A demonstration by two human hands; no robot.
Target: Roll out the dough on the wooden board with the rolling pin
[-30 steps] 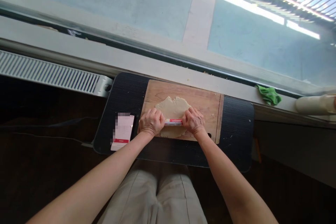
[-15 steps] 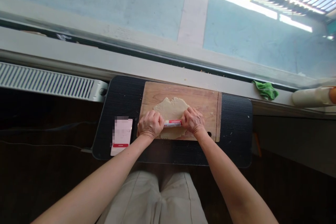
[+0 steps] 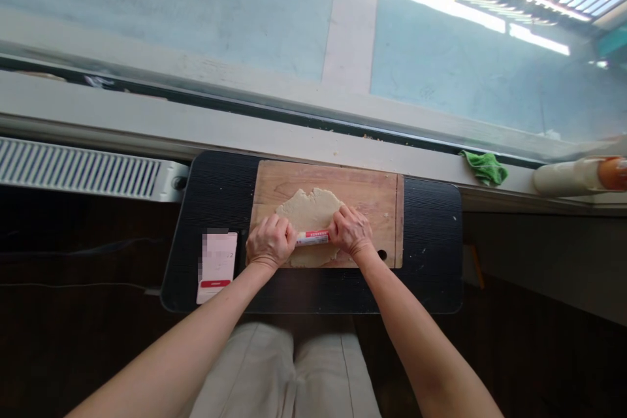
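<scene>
A flattened sheet of pale dough (image 3: 313, 206) with a ragged edge lies on a wooden cutting board (image 3: 362, 192). Across its nearer half rests a rolling pin (image 3: 313, 238) with a red-and-white label, only its middle stretch showing. My left hand (image 3: 272, 240) is closed around the pin's left part. On the right part, my right hand (image 3: 351, 230) is wrapped in the same way, knuckles up. Both pin ends are hidden by the hands.
The board lies on a small black table (image 3: 431, 241). A phone (image 3: 218, 264) lies left of the board. Beyond are a windowsill (image 3: 220, 121) with a green cloth (image 3: 484, 168), a pale bottle (image 3: 563, 177) on the right and a radiator (image 3: 83, 166) on the left.
The whole view has shifted, so the table and board appear farther left and slightly lower. Both hands keep their grip on the rolling pin, at nearly the same place on the dough.
</scene>
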